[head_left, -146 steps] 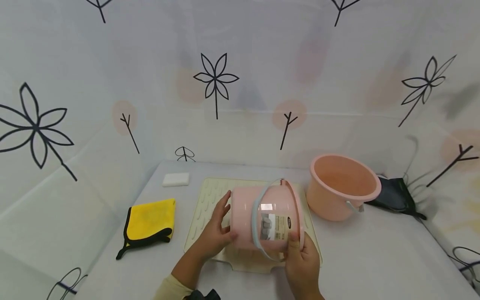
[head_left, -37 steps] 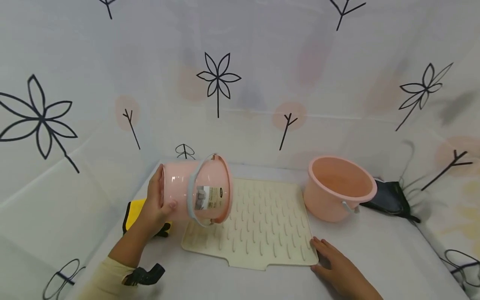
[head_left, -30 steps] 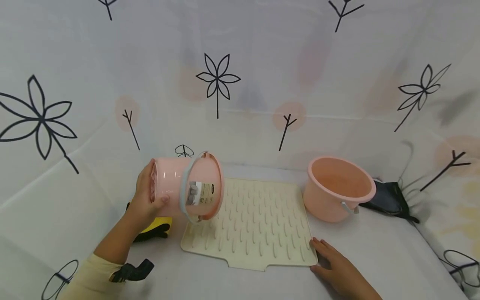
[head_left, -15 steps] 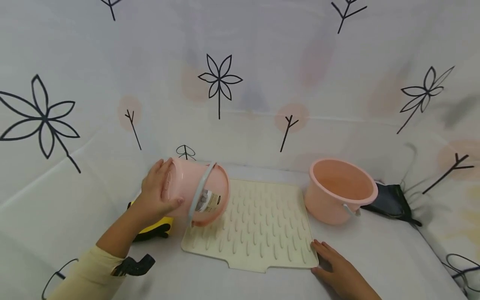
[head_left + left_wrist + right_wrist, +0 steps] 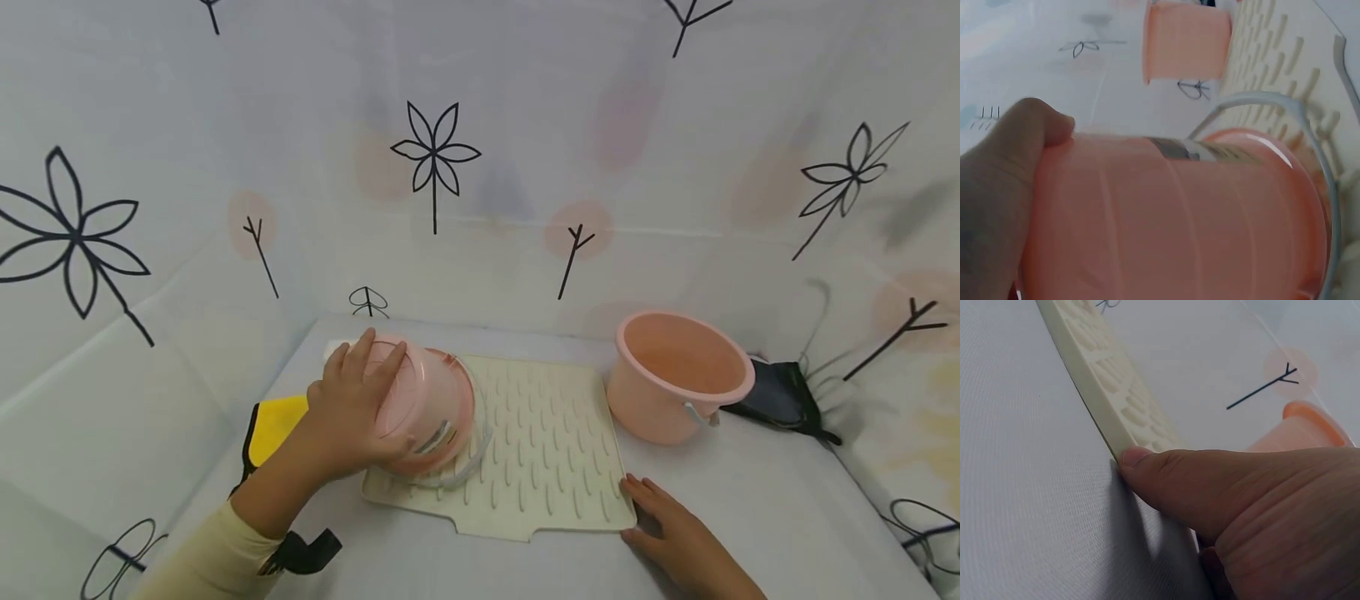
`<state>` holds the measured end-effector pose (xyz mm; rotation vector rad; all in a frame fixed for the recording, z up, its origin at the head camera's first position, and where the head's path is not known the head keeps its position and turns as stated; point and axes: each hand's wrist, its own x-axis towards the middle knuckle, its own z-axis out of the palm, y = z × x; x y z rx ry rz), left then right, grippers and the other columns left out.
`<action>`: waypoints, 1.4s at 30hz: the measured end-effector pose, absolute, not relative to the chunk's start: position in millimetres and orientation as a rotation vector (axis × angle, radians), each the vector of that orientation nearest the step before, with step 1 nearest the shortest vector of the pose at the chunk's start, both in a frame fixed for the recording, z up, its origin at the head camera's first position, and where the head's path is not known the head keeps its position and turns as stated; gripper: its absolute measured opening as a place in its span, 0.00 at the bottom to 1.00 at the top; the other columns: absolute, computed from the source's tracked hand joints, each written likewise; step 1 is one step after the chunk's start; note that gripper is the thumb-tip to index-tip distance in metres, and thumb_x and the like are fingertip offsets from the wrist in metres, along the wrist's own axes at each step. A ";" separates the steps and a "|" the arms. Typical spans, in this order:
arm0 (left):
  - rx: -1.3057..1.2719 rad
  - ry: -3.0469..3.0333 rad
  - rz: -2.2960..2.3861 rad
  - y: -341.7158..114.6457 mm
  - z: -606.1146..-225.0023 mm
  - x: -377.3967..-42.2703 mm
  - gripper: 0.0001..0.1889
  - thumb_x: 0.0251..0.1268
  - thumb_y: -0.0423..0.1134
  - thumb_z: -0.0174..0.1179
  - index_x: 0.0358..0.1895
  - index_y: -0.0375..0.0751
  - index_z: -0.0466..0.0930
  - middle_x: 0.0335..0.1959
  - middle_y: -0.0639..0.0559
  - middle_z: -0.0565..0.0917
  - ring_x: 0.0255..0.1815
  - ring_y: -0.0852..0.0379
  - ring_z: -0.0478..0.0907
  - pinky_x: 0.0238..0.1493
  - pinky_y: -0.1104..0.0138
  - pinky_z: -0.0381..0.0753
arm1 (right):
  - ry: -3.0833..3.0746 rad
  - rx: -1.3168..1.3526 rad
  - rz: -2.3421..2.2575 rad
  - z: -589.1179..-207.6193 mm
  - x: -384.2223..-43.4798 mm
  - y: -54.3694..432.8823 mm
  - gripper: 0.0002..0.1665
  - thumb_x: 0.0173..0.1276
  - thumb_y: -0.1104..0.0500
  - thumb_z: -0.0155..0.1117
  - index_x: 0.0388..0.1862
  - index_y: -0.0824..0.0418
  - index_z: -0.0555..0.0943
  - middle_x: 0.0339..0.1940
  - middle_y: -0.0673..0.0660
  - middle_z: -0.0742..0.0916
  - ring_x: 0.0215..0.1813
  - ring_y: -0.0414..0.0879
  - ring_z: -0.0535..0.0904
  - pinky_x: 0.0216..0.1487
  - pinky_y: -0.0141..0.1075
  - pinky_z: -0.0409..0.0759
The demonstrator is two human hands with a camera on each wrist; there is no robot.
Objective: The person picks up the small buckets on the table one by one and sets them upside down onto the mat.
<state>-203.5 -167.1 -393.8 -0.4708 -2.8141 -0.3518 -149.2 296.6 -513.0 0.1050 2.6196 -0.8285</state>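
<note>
A small pink bucket (image 5: 431,396) is tilted over the left part of a cream ridged board (image 5: 540,442), its base up towards the left and its mouth down towards the ridges. My left hand (image 5: 352,408) grips it round the base, fingers spread over the bottom and thumb on the side. The grey handle (image 5: 1310,131) hangs loose by the rim close to the board. My right hand (image 5: 675,542) holds the board's near right corner, with the thumb (image 5: 1166,481) against its edge; its other fingers are mostly hidden in the right wrist view.
A larger peach bucket (image 5: 682,392) stands upright beyond the board's right side, in front of a dark folded cloth or pouch (image 5: 783,400). At the left lies a yellow cloth (image 5: 273,425) with black edging, partly behind my left arm. Patterned fabric (image 5: 495,167) hangs behind.
My left hand has carried the pink bucket from the middle to the left, then tipped its mouth downwards over the board. My right hand has let go of the bucket and moved to the board's corner.
</note>
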 end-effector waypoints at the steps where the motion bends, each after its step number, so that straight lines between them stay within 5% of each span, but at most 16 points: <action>1: -0.477 -2.816 -0.323 -163.0 -393.6 -203.6 0.60 0.46 0.71 0.69 0.86 0.67 0.49 0.88 0.42 0.44 0.82 0.28 0.46 0.58 0.25 0.71 | 2.621 0.106 -0.827 -513.2 -149.4 296.5 0.58 0.59 0.34 0.76 0.83 0.54 0.65 0.85 0.64 0.63 0.83 0.73 0.54 0.75 0.72 0.57; 17: -0.526 -2.789 -0.010 -124.5 -400.4 -222.1 0.52 0.55 0.79 0.54 0.84 0.70 0.52 0.86 0.43 0.49 0.81 0.28 0.51 0.55 0.29 0.72 | 2.633 0.080 -0.844 -512.6 -147.1 294.6 0.56 0.61 0.36 0.76 0.83 0.55 0.66 0.85 0.63 0.64 0.83 0.72 0.54 0.75 0.72 0.57; 28: -0.565 -2.869 0.031 -111.0 -397.1 -241.7 0.51 0.57 0.77 0.53 0.85 0.70 0.51 0.87 0.43 0.49 0.81 0.28 0.51 0.62 0.25 0.67 | 2.653 0.054 -0.830 -512.3 -147.0 296.2 0.54 0.63 0.38 0.76 0.83 0.56 0.66 0.85 0.62 0.65 0.83 0.71 0.55 0.75 0.71 0.58; 42: -0.662 -2.971 -0.051 -112.9 -389.2 -274.5 0.48 0.58 0.73 0.53 0.84 0.67 0.57 0.86 0.43 0.55 0.78 0.29 0.58 0.59 0.25 0.69 | 2.646 0.065 -0.836 -512.8 -147.7 296.6 0.55 0.62 0.39 0.76 0.83 0.55 0.66 0.85 0.62 0.65 0.83 0.71 0.54 0.75 0.71 0.58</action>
